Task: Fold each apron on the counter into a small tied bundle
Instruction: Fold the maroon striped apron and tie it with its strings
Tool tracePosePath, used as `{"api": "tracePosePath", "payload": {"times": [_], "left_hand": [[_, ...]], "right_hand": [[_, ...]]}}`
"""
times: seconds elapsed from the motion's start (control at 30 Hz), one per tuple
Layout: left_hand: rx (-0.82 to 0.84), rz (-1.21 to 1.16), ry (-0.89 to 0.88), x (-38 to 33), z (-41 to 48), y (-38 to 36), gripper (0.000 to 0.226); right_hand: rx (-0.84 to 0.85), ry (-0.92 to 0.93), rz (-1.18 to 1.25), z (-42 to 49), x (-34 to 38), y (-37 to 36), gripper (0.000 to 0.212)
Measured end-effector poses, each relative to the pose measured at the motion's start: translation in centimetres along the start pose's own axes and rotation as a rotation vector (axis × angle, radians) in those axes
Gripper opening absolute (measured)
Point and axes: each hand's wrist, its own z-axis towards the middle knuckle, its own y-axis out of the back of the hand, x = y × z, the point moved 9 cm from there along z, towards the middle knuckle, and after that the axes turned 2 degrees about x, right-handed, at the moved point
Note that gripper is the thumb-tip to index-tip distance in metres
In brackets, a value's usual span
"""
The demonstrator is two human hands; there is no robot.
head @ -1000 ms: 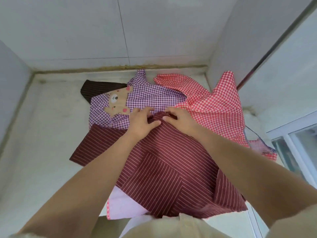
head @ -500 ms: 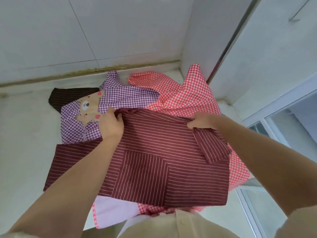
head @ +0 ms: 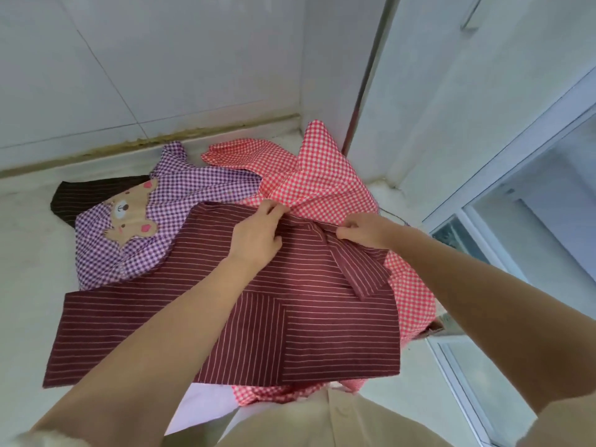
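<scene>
A: fingers?
B: left hand (head: 258, 232) pinches the top hem of the maroon striped apron (head: 309, 317); right hand (head: 366, 229) curled, gripping its strap (head: 358, 269); apron spread on the counter (head: 29, 253)
A: delta?
B: left hand slid right along hem; hands closer

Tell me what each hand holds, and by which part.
Both hold the maroon striped apron by its far edge: the left hand pinches the edge itself, the right hand pinches a folded flap beside it.
</scene>
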Motion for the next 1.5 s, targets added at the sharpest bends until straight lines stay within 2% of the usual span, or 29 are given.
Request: {"api": "tracePosePath", "payload": {"times": [0.07, 0.13, 0.2, 0.23, 0.27, 0.3, 0.33, 0.37, 0.47, 0.53, 0.6, 0.63, 0.7, 0.8, 0.87, 0.97, 1.03, 1.13, 1.2, 1.33, 1.37, 1.43, 1.5], "left_hand": [[-0.004, -0.015, 0.021, 0.1, 0.3, -0.2, 0.048], [-0.047, -0.041, 0.019, -0.2, 0.6, 0.1, 0.033], [-0.079, -0.082, 0.055, 0.0, 0.9, 0.6, 0.023], [-0.086, -0.094, 0.077, 0.1, 1.1, 0.6, 0.022], [-0.090, -0.095, 0.095, 0.0, 1.2, 0.7, 0.022], [-0.097, -0.094, 0.104, 0.0, 1.3, 0.6, 0.021], [-0.105, -0.098, 0.103, -0.2, 1.3, 0.6, 0.020], [-0.113, -0.104, 0.094, -0.4, 1.3, 0.6, 0.018], [-0.107, -0.099, 0.060, -1.0, 1.4, 0.1, 0.017], [-0.079, -0.078, 0.044, -1.2, 1.6, -0.4, 0.023], [-0.043, -0.061, 0.036, -1.2, 1.7, -1.0, 0.028], [-0.023, -0.052, 0.042, -1.1, 1.7, -1.3, 0.030], [0.007, -0.032, 0.070, -0.9, 1.6, -1.8, 0.031], [-0.003, -0.039, 0.086, -0.8, 1.5, -1.5, 0.016], [-0.011, -0.061, 0.081, -0.8, 1.5, -1.2, 0.012], [0.008, -0.069, 0.094, -0.3, 1.9, -0.8, 0.012], [0.004, -0.066, 0.091, -0.1, 2.1, -0.6, 0.015], [-0.019, -0.057, 0.094, 0.0, 2.7, -0.2, 0.019], [-0.019, -0.043, 0.095, 0.1, 3.0, -0.2, 0.019], [-0.010, -0.013, 0.132, 0.0, 3.4, -0.5, 0.017], [0.024, -0.016, 0.141, 0.0, 3.5, -0.9, 0.017], [0.198, -0.062, 0.118, -0.6, 3.5, -2.4, 0.017], [0.364, -0.143, 0.036, -1.8, 3.2, -3.8, 0.012]], "right_hand": [[0.027, -0.037, -0.070, -0.6, -1.8, 0.6, 0.026], [-0.088, -0.061, -0.104, -0.9, -3.9, 2.2, 0.026], [-0.334, -0.074, 0.080, -1.3, -5.5, 4.3, 0.024], [-0.506, -0.092, 0.176, -2.0, -6.5, 5.6, 0.015], [-0.642, -0.091, 0.218, -2.8, -7.0, 6.5, 0.005], [-0.718, -0.072, 0.218, -3.2, -6.9, 6.8, 0.006], [-0.728, -0.031, 0.229, -3.1, -6.6, 6.6, 0.009], [-0.665, 0.014, 0.266, -2.8, -6.0, 6.0, 0.008], [-0.309, 0.163, 0.288, -2.1, -2.6, 2.3, 0.020], [-0.135, 0.206, 0.250, -2.0, -0.7, -0.9, 0.040], [-0.075, 0.163, 0.156, -1.4, 0.0, -3.6, 0.070], [-0.083, 0.122, 0.103, -1.0, -0.1, -4.7, 0.080], [-0.163, 0.047, 0.015, -0.4, -0.6, -5.9, 0.087], [-0.274, 0.004, -0.120, -0.1, -1.4, -6.4, 0.076], [-0.394, 0.039, -0.144, -0.5, -1.6, -5.5, 0.071], [-0.559, 0.176, -0.116, -1.6, -1.2, -3.5, 0.076], [-0.548, 0.263, -0.186, -1.8, -0.7, -3.3, 0.074], [-0.545, 0.284, -0.233, -2.0, -1.3, -2.7, 0.068], [-0.568, 0.282, -0.150, -2.3, -2.2, -1.8, 0.075], [-0.405, 0.314, -0.121, -2.4, -1.3, -2.1, 0.095], [-0.385, 0.310, -0.124, -2.3, -0.7, -2.5, 0.095], [-0.389, 0.270, -0.070, -1.6, 0.2, -3.1, 0.091], [-0.460, 0.216, 0.023, -0.6, 1.2, -3.1, 0.081]]}}
